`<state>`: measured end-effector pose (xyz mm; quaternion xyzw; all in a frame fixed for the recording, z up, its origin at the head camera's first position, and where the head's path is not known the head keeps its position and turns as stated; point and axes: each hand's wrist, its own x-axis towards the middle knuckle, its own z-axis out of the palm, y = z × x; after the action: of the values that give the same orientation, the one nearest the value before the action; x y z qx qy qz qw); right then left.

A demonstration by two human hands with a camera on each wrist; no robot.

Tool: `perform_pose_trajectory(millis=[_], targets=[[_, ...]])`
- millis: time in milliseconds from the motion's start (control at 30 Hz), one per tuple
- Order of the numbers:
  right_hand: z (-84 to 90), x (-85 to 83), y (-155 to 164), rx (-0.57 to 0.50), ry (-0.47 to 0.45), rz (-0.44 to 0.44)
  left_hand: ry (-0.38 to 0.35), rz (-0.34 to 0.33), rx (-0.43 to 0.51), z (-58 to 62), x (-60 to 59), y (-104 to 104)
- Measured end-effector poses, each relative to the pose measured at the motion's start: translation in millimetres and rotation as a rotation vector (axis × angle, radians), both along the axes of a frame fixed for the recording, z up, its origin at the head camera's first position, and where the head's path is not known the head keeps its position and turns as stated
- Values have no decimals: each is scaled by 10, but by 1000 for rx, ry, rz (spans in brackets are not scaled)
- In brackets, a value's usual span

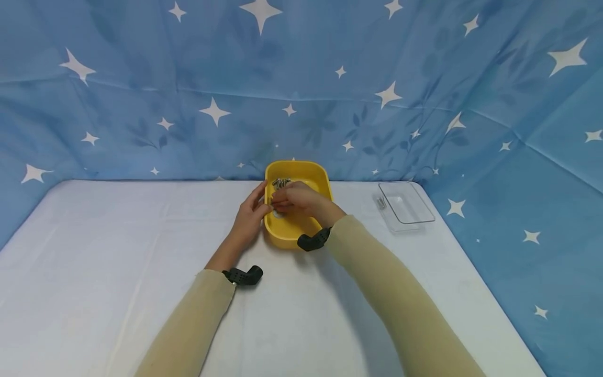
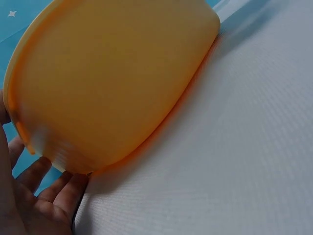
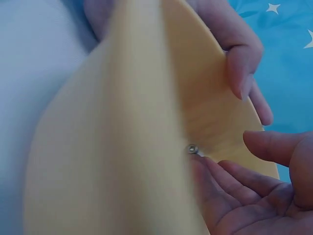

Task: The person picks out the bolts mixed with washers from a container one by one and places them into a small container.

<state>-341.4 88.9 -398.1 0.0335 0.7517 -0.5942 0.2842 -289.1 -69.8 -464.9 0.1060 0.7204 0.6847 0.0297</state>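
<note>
A yellow plastic tub [image 1: 301,229] stands at the back of the white table. My left hand [image 1: 249,212] grips its left side, the thumb bent over the rim and the other fingers against the outer wall. Inside the tub is my right hand [image 1: 301,198], its fingers [image 3: 234,181] stretched along the inner wall and its thumb apart from them. Right at those fingertips shows the head of a small metal screw [image 3: 192,149]. Several more metal screws [image 1: 281,183] lie in a heap at the tub's far left, partly hidden by the right hand.
On the right of the table stands a clear plastic box [image 1: 410,207], with a few small metal pieces [image 1: 380,202] at its left side. A blue curtain [image 1: 301,131] with white stars hangs behind the table and along the right edge.
</note>
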Motion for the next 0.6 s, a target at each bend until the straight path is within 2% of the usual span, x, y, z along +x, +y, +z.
perform_pose_trajectory(millis=[367,600], targets=[[-69,27,-61,-45,13,-48,6,7,-7,21,-5,-33],[-172,25,-41,29,75,-44,-8,6,-15,-8,-8,1]])
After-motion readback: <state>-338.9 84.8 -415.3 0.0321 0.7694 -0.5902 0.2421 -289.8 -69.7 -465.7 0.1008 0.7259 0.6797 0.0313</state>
